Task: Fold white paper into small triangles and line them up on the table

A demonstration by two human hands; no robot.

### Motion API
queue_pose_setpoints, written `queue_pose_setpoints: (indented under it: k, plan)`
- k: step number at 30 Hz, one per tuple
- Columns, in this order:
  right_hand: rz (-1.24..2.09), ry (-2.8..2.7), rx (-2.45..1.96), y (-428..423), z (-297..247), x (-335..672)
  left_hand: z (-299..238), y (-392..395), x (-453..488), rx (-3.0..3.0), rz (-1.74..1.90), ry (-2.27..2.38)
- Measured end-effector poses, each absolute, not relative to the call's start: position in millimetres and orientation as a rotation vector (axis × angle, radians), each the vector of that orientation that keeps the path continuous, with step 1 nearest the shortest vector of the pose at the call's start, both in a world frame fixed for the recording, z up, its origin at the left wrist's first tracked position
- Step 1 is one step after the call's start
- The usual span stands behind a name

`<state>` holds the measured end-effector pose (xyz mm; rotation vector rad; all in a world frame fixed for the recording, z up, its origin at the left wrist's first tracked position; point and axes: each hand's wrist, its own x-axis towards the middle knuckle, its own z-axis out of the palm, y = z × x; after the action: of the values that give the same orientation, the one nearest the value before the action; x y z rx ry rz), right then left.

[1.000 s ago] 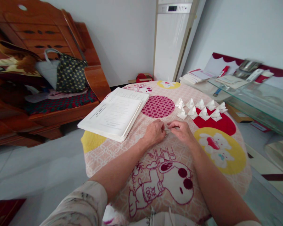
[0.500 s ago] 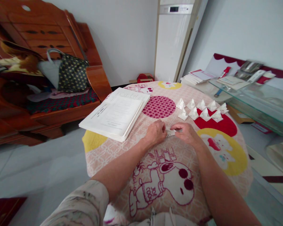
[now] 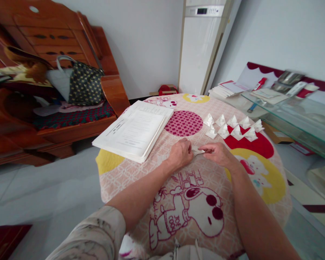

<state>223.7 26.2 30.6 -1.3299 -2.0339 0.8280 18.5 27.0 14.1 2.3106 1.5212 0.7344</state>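
Between my hands, over the middle of the table, is a small folded piece of paper. My left hand is closed around its left end, with the fingers curled and partly hidden. At its right end, my right hand pinches the paper between thumb and fingers. Beyond my right hand, several folded paper pyramids stand in two rows. To the left of my left hand lies a thick stack of printed paper sheets.
A patterned cloth covers the round table. Close on the right is a glass shelf holding papers, a red bottle and metal containers. On the left, a bag rests on a carved wooden sofa. A white air conditioner stands behind.
My right hand has shifted slightly right and now pinches the paper's end. The paper looks tilted up more between my hands. The view has moved slightly.
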Motion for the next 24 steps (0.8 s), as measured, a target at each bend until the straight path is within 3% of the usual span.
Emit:
queue_pose_setpoints:
  k: [6,15,24]
  plan:
    - [0.807,-2.068,-1.288,24,31,220,15,24,19,2.377,0.779,1.520]
    - [0.369,-1.924,-1.501,28,14,189,14,23,19,2.415,0.748,1.529]
    - [0.919,-1.520,-1.661,26,11,184,15,21,19,2.427,0.770,1.514]
